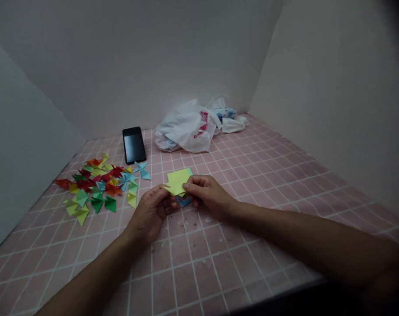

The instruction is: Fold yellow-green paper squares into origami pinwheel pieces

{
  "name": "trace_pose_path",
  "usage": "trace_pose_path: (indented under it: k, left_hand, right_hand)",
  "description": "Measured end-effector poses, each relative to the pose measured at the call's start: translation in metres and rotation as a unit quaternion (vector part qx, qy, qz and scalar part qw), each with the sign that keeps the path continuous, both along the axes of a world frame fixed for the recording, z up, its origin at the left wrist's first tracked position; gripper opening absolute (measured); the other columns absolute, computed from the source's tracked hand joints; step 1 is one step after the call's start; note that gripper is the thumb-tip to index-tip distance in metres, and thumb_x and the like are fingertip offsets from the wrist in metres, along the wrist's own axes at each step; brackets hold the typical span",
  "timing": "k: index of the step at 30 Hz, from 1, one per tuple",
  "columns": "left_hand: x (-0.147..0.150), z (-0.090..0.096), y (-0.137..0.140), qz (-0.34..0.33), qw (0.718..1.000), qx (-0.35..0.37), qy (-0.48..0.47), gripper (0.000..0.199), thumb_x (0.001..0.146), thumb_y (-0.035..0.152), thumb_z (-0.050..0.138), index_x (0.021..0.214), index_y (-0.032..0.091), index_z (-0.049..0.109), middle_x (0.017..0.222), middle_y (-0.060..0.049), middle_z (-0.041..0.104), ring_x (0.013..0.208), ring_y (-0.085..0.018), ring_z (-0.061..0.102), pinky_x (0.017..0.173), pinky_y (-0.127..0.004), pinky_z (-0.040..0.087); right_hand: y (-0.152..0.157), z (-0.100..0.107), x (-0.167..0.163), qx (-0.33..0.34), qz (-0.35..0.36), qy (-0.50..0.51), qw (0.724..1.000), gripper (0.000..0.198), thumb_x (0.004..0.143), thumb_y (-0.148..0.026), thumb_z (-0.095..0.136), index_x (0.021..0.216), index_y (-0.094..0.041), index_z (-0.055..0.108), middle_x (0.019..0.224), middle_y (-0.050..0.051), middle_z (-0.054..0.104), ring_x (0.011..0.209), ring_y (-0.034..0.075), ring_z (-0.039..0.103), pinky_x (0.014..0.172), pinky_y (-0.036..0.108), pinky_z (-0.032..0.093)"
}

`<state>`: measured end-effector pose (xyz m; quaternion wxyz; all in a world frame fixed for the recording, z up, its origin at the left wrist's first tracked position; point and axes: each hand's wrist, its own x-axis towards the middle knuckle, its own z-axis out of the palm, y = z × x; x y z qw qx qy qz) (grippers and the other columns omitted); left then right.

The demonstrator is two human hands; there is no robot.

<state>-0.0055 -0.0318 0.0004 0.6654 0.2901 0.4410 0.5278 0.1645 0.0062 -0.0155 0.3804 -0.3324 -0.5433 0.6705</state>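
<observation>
Both hands pinch a small yellow folded paper piece (175, 190) between their fingertips. My left hand (153, 209) grips its narrow pointed left end, fingers curled. On the other side, my right hand (210, 196) closes thumb and forefinger on its right edge. Just behind and partly beneath it lies a stack of square paper sheets (179, 176), yellow on top, with green and blue edges showing; the hands hide part of it. To the left spreads a pile of folded paper birds (101, 181) in red, orange, yellow, green and light blue.
A black phone (134, 145) lies behind the paper birds. Farther back, a crumpled white plastic bag (186, 127) with pink print sits near the wall, beside a blue-patterned packet (226, 113). The pink tiled-pattern tabletop (268, 184) meets walls at left, back and right.
</observation>
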Motion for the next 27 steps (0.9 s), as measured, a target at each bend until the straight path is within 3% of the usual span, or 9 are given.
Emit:
trace_pose_path:
  k: [4,7,10,12,27]
  left_hand:
    - [0.0007,0.0002,-0.0007,0.014,1.0,-0.013,-0.001,0.009,0.07,0.016,0.072,0.074,0.013,0.065,0.064,-0.002,0.065,0.056,-0.01,0.059,0.057,-0.021,0.053]
    - [0.0011,0.0011,-0.0016,0.028,0.999,-0.016,-0.011,0.008,0.068,0.014,0.071,0.074,0.012,0.066,0.065,-0.002,0.066,0.058,-0.01,0.06,0.059,-0.022,0.054]
    - [0.0011,0.0028,-0.003,0.017,1.0,-0.016,0.004,0.009,0.068,0.016,0.072,0.072,0.011,0.066,0.062,0.0,0.063,0.055,-0.009,0.057,0.055,-0.019,0.051]
    - [0.0009,0.0033,-0.0034,0.003,1.0,-0.012,0.019,0.01,0.068,0.018,0.073,0.069,0.012,0.065,0.06,0.001,0.06,0.052,-0.008,0.054,0.051,-0.018,0.047]
    - [0.0021,0.0019,-0.0031,-0.029,0.998,0.008,0.059,0.013,0.067,0.024,0.075,0.07,0.013,0.069,0.067,0.0,0.064,0.058,-0.01,0.057,0.056,-0.021,0.05]
  right_hand:
    - [0.0023,-0.0007,-0.0009,0.034,-0.029,0.003,0.999,0.03,0.086,-0.043,0.064,0.073,-0.02,0.051,0.061,-0.005,0.051,0.049,0.009,0.041,0.048,0.024,0.033]
    - [0.0028,0.0024,0.0005,0.172,-0.086,-0.024,0.981,0.022,0.081,-0.034,0.071,0.086,-0.021,0.054,0.078,-0.002,0.055,0.064,0.012,0.049,0.059,0.026,0.04]
    - [0.002,0.0064,0.003,0.323,-0.081,-0.097,0.938,0.016,0.081,-0.024,0.073,0.091,-0.021,0.06,0.089,0.002,0.057,0.078,0.016,0.053,0.069,0.03,0.043]
    - [0.0012,0.0076,0.0041,0.372,-0.066,-0.111,0.919,0.01,0.084,-0.022,0.069,0.089,-0.022,0.061,0.092,0.003,0.058,0.087,0.019,0.054,0.075,0.032,0.044]
    - [0.0017,-0.0022,0.0031,0.447,-0.057,-0.124,0.884,0.01,0.092,-0.013,0.058,0.083,-0.018,0.06,0.08,0.002,0.062,0.074,0.014,0.056,0.069,0.027,0.042]
